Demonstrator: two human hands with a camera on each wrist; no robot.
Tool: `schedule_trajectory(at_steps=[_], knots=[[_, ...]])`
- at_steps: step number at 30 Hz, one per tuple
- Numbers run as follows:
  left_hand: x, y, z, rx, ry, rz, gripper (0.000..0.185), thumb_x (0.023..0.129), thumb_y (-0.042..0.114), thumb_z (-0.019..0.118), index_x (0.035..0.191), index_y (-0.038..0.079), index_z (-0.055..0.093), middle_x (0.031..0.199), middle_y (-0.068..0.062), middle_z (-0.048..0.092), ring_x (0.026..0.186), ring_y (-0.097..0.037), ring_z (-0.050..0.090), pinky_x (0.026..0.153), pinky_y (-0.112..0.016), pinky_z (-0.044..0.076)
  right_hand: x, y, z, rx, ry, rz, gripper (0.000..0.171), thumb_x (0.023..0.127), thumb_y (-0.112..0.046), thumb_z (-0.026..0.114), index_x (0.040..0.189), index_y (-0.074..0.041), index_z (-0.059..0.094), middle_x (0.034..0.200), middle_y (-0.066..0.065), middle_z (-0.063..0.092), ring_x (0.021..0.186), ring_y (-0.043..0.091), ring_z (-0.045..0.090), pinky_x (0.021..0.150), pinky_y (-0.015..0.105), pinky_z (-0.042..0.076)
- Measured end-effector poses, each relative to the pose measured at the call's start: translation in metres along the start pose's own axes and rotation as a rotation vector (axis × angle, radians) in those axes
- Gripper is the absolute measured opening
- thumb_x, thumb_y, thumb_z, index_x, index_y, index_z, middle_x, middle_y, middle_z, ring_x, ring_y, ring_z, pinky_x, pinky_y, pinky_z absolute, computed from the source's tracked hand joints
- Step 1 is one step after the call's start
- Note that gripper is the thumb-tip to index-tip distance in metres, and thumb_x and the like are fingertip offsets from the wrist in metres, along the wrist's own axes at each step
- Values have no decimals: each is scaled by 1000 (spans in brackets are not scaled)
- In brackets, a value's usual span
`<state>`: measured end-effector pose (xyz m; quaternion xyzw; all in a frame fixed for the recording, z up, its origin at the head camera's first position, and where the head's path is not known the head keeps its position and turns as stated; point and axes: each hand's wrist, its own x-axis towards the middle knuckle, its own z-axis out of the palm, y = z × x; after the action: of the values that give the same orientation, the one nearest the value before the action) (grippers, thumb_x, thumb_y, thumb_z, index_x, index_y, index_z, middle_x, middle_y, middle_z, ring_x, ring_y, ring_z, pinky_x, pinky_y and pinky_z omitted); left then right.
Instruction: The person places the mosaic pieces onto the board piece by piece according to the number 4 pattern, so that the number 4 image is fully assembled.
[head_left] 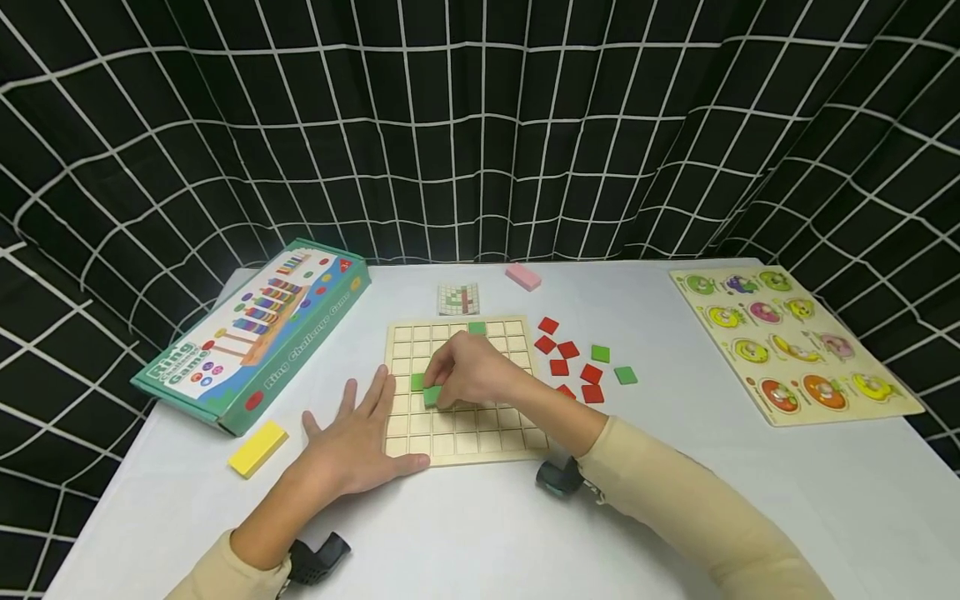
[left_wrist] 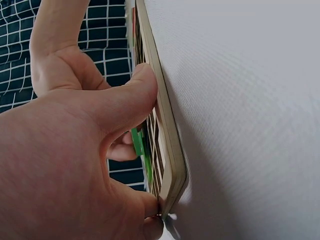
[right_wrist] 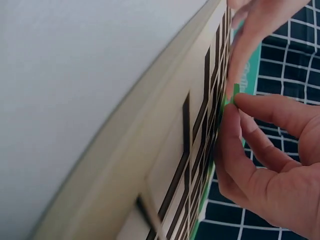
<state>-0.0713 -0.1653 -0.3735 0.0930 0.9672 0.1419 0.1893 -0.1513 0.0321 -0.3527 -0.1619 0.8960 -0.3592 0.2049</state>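
Two bare hands, left hand (head_left: 358, 442) and right hand (head_left: 474, 371); long cream fabric sleeves (head_left: 675, 492); black wrist-mounted camera units (head_left: 558, 477) at both cuffs.

Green sq tile (head_left: 432, 395) flat on wood grid board (head_left: 480, 433).

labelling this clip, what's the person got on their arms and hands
Both hands are bare: no gloves or rings show on the left hand or right hand. Each arm wears a cream long sleeve, pushed up from the wrist. A small black camera is strapped at each wrist.
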Motion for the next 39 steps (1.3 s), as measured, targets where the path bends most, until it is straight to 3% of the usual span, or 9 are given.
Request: schedule_trajectory(at_steps=[10, 17, 34, 39], knots=[[-1, -3, 1, 2, 0, -2, 125, 82, 80, 66, 168, 7, 11, 177, -11, 1, 158, -54, 4, 99, -95, 5, 6, -12, 11, -82, -12, -56, 25, 69, 5, 89, 88, -11, 81, 78, -3, 70, 77, 11, 60, 69, 22, 51], [0, -2, 1, -4, 0, 0, 125, 82, 80, 67, 168, 8, 12, 177, -10, 1, 158, -54, 3, 99, -95, 4, 9, -16, 15, -127, 2, -44, 26, 67, 6, 90, 84, -13, 81, 74, -4, 67, 75, 11, 57, 65, 21, 50], [0, -1, 1, -3, -5, 1, 125, 82, 79, 67, 168, 7, 12, 177, -11, 1, 158, -55, 4, 98, -95, 3, 10, -16, 17, -163, 6, -70, 29, 65, 8, 88, 85, -13, 81, 72, -5, 66, 74, 10, 57, 65, 21, 49], [-1, -1, 0, -2, -13, -3, 125, 82, 79, 67, 168, 7, 12, 177, -11, 0, 158, -54, 3, 99, -95, 4, 9, -15, 14, -154, -12, -68, 29, 66, 3, 92, 88, -13, 82, 79, -1, 72, 78, 11, 60, 69, 21, 51]])
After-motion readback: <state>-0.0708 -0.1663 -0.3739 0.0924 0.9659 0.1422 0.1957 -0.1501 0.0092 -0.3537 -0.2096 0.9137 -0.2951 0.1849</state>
